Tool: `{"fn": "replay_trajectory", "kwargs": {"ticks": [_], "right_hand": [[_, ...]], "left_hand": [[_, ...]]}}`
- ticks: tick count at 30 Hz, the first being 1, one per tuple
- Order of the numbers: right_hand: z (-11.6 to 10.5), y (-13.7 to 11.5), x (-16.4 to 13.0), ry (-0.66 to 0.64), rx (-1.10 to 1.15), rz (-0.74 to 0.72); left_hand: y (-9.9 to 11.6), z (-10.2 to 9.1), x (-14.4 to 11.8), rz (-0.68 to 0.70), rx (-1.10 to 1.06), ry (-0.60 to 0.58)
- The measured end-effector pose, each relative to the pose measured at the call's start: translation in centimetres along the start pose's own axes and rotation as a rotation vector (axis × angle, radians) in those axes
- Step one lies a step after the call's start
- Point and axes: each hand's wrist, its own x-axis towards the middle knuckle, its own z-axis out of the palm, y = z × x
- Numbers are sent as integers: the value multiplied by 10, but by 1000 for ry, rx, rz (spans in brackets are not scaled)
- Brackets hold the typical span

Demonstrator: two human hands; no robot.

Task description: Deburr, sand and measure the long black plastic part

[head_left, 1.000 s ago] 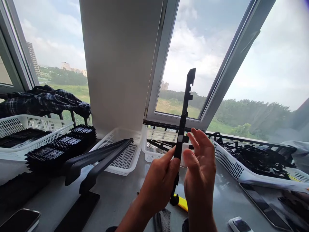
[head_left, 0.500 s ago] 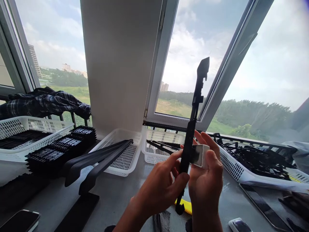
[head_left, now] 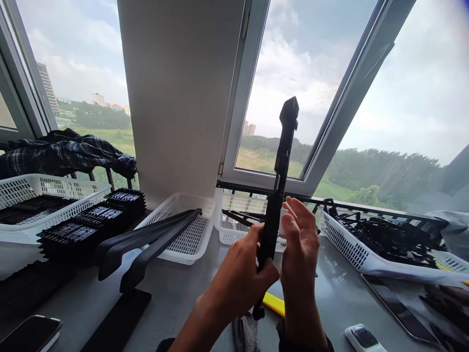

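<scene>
1. The left hand (head_left: 242, 268) is closed around a long, narrow, black, plastic-looking bar (head_left: 271, 220) below its middle, holding it nearly upright above the smooth grey counter (head_left: 176, 303).
2. The right hand (head_left: 301, 239) is half curled beside it; whether it grips anything, I cannot tell.
3. The bar is probably light and stiff; its slim upper end seems more fragile, so the thicker lower body suits gripping.

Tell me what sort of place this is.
Probably a workshop table beside windows: a white basket heaped with black parts, stacked black grid pieces, and a long black part held in the left hand.
</scene>
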Motion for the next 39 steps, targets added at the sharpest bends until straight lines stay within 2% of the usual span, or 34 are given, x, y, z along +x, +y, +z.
{"fn": "replay_trajectory", "kwargs": {"ticks": [3, 9, 13, 21, 25, 28, 34, 37, 39], "right_hand": [[-3, 2, 2, 3, -38, 15], [1, -17, -8, -127, 48, -10], [-2, -18, -5, -93, 81, -43], [-13, -6, 6, 18, -58, -8], [-7, -18, -2, -79, -3, -41], [-3, -22, -7, -125, 1, -9], [-12, -4, 6, 11, -18, 104], [-18, 0, 12, 73, 37, 83], [-19, -3, 11, 53, 65, 55]], "left_hand": [[2, 1, -3, -35, -60, -11], [5, 4, -3, -42, -191, -55], [2, 2, -3, -19, -152, -122], [3, -4, -8, -49, -259, -193], [2, -3, -9, -71, -282, -162], [-1, -1, -8, -83, -315, -156], [-3, -3, -7, -5, -208, -221], [0, -6, -10, -14, -196, -281], [2, -7, -12, -44, -208, -325]]}}
